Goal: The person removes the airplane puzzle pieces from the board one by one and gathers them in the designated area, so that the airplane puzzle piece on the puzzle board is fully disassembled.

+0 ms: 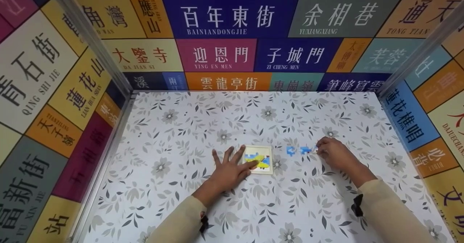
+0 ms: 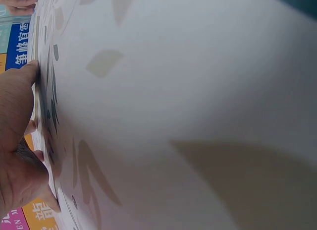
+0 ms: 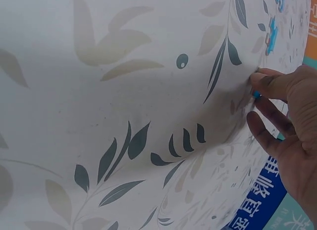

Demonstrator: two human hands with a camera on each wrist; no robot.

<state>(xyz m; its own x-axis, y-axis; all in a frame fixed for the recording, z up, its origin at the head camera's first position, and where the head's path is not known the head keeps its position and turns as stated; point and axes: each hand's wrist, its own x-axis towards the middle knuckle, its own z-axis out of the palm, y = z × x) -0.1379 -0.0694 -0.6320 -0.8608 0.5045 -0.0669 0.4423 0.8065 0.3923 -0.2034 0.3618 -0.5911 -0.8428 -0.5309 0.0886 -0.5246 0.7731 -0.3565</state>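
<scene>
L hand: fingers spread, one resting on the part-filled plane puzzle. R hand pinches a sm. puzzle pc. just R of two loose blue jigsaw pcs. on the table. Risk, I'd say: thin pc. could slip if gripped only at its edge; uneven pressure from L fingers could shift laid pcs. or skid the tray. Sq. puzzle tray, L of the loose pcs., holds yellow plane w/ blue bits; pale base bare up top.
</scene>
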